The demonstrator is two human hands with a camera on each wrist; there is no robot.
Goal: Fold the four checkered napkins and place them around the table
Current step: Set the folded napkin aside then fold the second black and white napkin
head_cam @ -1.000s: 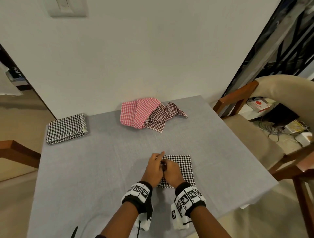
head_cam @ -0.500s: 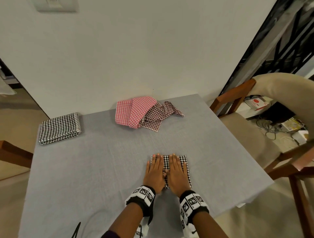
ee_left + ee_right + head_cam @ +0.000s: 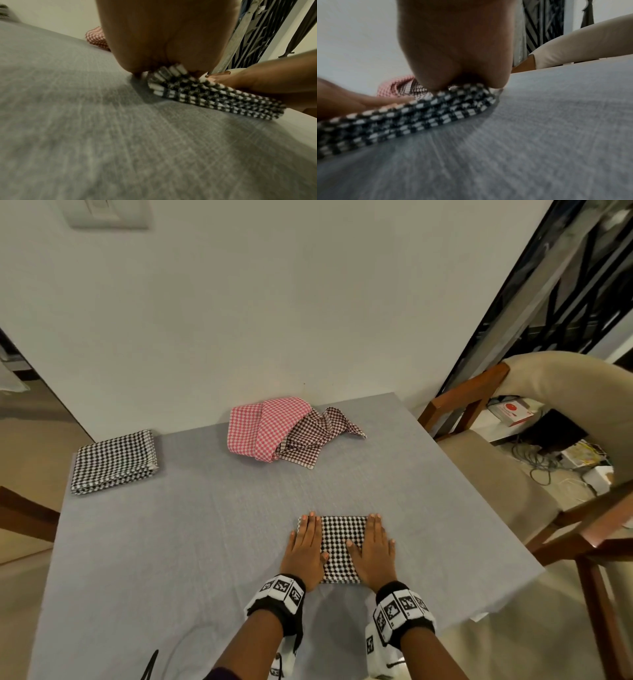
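Left hand (image 3: 306, 547) and right hand (image 3: 374, 549) flat on folded napkin (image 3: 342, 546), stacked layers visible only from wrists

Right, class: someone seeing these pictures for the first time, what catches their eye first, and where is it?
Two flat hands, the left hand and the right hand, press a folded black-and-white napkin at the near edge of the grey table. At the far side lies a rumpled heap, a pink napkin over a brown napkin. Another folded black-and-white napkin sits at the far left corner.
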